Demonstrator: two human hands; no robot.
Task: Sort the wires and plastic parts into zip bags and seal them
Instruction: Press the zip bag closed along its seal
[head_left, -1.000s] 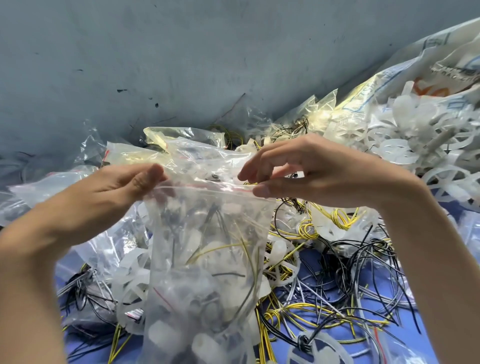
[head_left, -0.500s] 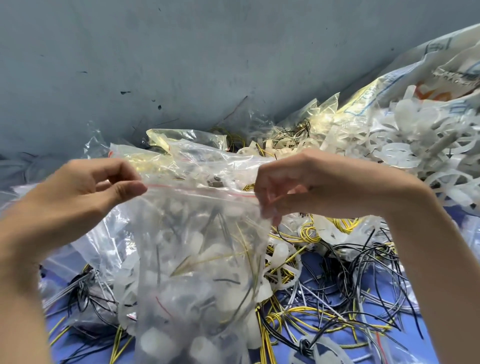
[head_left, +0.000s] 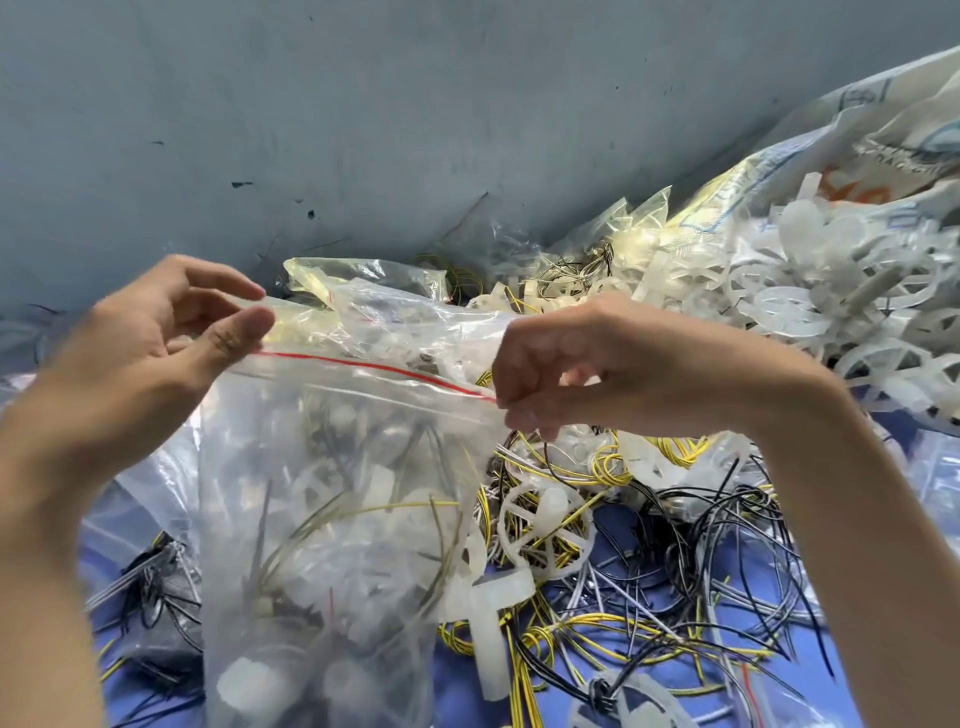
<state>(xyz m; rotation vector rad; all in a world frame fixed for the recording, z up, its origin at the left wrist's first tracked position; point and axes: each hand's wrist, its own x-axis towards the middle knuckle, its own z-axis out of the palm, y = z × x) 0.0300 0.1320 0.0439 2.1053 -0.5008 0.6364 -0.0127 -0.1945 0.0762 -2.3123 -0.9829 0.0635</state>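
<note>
My left hand (head_left: 171, 332) and right hand (head_left: 597, 374) pinch opposite top corners of a filled zip bag (head_left: 322, 493), stretching its red strip (head_left: 374, 366) taut, likely for sealing.

Glossy clear plastic zip bag (head_left: 332, 467); translucent matt white plastic parts (head_left: 810, 291).

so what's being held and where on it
The clear plastic zip bag of wires and white parts, by its top edge: left hand pinches the left corner, right hand the right end of the red zip line.
</note>
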